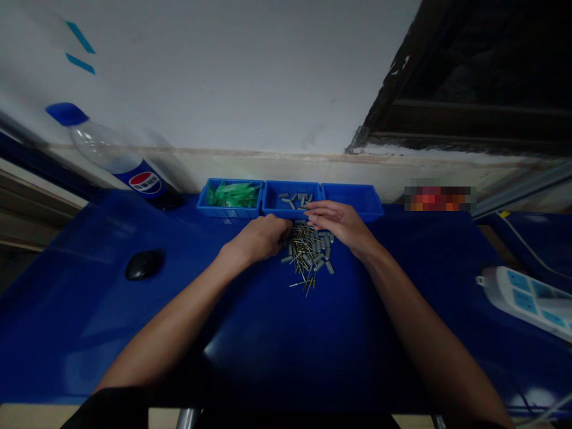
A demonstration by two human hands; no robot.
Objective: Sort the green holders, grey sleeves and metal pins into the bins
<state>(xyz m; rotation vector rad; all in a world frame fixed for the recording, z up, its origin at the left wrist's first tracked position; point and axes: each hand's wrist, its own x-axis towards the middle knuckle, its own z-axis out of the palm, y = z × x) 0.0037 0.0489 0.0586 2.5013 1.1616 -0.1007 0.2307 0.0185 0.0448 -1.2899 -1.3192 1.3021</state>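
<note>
A pile of thin metal pins (306,256) with brass-coloured parts lies on the blue table, mixed with short grey cylinders (329,267). My left hand (261,238) is closed at the pile's left edge; its fingertips are hidden, so what they grip cannot be made out. Over the pile's far right side, my right hand (342,221) has its fingers stretched toward the middle blue bin (273,207), with nothing clearly seen in them. Several small grey cylinders (292,204) lie inside that bin.
Left of the middle bin, another blue bin (227,212) holds green plastic material (235,193). A third blue bin (351,199) adjoins on the right. A cola bottle (143,179) and black mouse (143,265) are at left. A white device with blue panels (527,298) is at right.
</note>
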